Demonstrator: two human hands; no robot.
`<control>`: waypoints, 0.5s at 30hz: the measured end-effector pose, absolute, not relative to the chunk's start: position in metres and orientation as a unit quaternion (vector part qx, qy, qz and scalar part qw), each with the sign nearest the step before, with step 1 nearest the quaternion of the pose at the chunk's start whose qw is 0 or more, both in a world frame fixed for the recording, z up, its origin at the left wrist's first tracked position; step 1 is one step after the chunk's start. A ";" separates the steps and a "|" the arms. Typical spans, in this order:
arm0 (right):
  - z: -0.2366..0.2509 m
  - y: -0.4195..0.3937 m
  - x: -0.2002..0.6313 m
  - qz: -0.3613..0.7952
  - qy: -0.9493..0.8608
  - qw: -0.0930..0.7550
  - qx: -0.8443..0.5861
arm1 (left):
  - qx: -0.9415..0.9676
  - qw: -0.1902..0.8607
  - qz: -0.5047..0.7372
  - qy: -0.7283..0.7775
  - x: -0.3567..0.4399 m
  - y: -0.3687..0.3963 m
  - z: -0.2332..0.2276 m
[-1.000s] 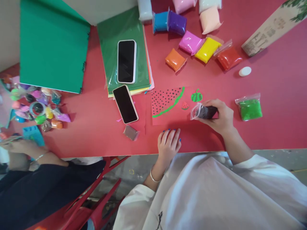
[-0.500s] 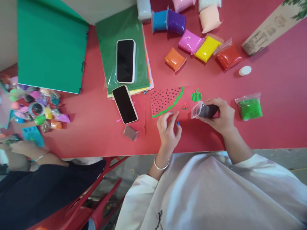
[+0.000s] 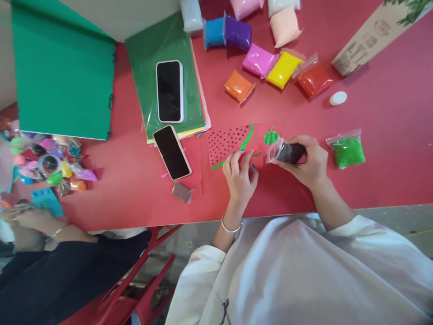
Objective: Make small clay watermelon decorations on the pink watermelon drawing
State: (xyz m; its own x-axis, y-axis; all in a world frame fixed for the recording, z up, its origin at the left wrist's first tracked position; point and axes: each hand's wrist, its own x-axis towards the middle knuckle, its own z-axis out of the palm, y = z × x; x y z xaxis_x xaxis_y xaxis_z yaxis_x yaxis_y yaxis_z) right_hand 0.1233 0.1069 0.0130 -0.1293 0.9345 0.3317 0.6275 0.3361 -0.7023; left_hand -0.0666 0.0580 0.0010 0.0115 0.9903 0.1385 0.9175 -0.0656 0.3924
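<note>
My right hand (image 3: 314,160) grips a bag of black clay (image 3: 291,153), its clear plastic end pointing left. My left hand (image 3: 241,178) hovers at the lower edge of a watermelon slice picture (image 3: 227,142), fingers apart and holding nothing that I can see. The slice is red with black dots and a green rind, and my fingers cover part of the rind. Beside my left fingertips is a tiny watermelon slice (image 3: 257,150). A small green striped watermelon (image 3: 271,136) lies above the black bag. All of these pictures are on a red sheet (image 3: 267,192).
A bag of green clay (image 3: 348,151) lies to the right, with a white cap (image 3: 338,98) above it. Orange (image 3: 238,86), yellow (image 3: 284,70) and red clay bags (image 3: 314,80) lie behind. Two phones (image 3: 172,152) are at left; another person's arm (image 3: 72,232) is farther left.
My left hand has moved slightly up and right, over the slice's rind and close to the tiny slice. My right hand still holds the black clay bag. The whole view has shifted slightly.
</note>
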 end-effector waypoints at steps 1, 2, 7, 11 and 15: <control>0.013 0.107 0.124 0.204 -0.724 0.375 -0.542 | 0.707 0.094 0.185 0.676 -0.066 0.058 0.001; 0.012 0.107 0.124 0.205 -0.724 0.371 -0.544 | 0.710 0.092 0.180 0.675 -0.065 0.059 0.001; 0.012 0.106 0.124 0.212 -0.721 0.369 -0.546 | 0.722 0.051 0.155 0.673 -0.062 0.059 0.001; 0.012 0.107 0.123 0.212 -0.724 0.371 -0.542 | 0.726 0.043 0.155 0.669 -0.061 0.059 0.002; 0.012 0.107 0.123 0.221 -0.721 0.374 -0.540 | 0.708 0.055 0.171 0.683 -0.063 0.059 0.001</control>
State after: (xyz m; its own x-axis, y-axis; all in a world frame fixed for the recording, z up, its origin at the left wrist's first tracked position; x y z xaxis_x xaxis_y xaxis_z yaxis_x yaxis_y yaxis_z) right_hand 0.1226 0.1068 0.0123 -0.1362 0.9437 0.3015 0.6132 0.3193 -0.7225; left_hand -0.0625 0.0593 0.0011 0.0100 0.9860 0.1667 0.9483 -0.0622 0.3111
